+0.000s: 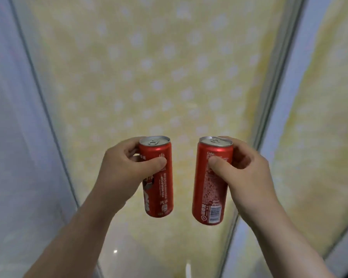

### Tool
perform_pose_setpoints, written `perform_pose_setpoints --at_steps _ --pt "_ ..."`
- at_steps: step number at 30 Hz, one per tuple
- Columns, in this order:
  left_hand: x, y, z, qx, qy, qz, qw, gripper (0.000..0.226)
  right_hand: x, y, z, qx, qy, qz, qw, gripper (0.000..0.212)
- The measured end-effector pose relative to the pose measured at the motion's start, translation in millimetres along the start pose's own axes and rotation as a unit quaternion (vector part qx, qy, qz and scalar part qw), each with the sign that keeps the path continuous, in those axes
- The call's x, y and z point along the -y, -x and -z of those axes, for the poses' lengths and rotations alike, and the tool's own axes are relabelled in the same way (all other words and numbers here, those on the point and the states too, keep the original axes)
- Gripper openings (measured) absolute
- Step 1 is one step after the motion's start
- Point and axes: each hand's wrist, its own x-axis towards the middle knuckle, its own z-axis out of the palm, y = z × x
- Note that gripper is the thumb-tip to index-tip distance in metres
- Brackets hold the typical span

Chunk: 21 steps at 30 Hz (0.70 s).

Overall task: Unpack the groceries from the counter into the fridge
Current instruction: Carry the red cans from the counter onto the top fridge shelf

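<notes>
While gripped high only, left can (166, 189) in left hand (121, 171), nine o'clock, right can (209, 193) in right hand (246, 171), three: slip risk.

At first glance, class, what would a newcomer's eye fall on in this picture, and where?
Two red cans, tops up and apart in the lower middle: the left can in the left hand, the right can in the right hand. Behind them, a yellow backdrop with pale dots fills the view.
</notes>
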Motion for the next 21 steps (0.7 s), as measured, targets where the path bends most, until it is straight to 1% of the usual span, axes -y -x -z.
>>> perform_pose_setpoints --at_steps 4,6,9,11,14,18,21 --pt "-15 -3 -103 0.086 0.034 -0.023 0.995 0.043 14 4 103 -0.097 0.032 0.024 0.994 0.030" --pt "-19 -4 -145 0.127 0.040 -0.035 0.991 0.043 25 10 143 -0.140 0.043 0.032 0.989 0.030" --pt "-29 -6 -215 0.192 0.062 -0.054 0.978 0.041 41 25 204 -0.212 0.095 0.040 0.972 0.031" --pt "-34 -7 -250 0.221 0.079 -0.063 0.970 0.041 50 31 232 -0.244 0.123 0.029 0.961 0.032" --pt "-48 -2 -318 0.291 0.119 -0.080 0.946 0.043 67 49 282 -0.313 0.169 0.033 0.934 0.033" --pt "-65 2 -396 0.366 0.171 -0.095 0.910 0.040 87 64 329 -0.364 0.232 0.038 0.901 0.025" --pt "-74 1 -449 0.408 0.198 -0.106 0.885 0.049 97 69 354 -0.401 0.270 0.037 0.875 0.023"
